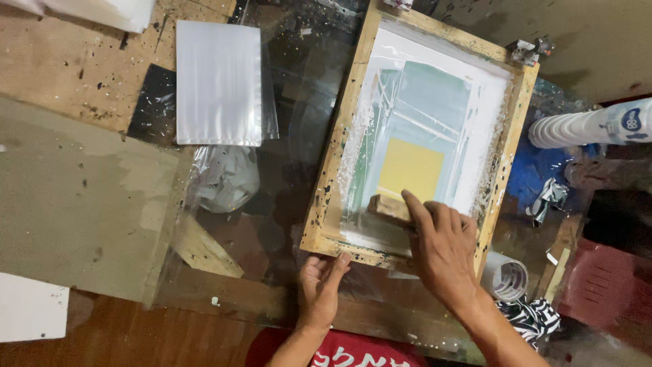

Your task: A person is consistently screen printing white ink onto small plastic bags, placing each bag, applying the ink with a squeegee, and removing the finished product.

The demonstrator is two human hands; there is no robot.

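Right hand (445, 248) closed over a wooden squeegee (390, 207), pressed on the mesh inside the wooden screen frame (336, 146) just below a yellow rectangle (410, 168). Left hand (320, 285), fingers loosely open, touches the frame's near edge, at the glass table's (299, 81) near side.

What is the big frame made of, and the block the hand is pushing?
The frame looks like bare pale wood, unvarnished and speckled with dried ink. The block under the right hand also looks wooden, worn and brownish. The left hand steadies the frame's near edge.
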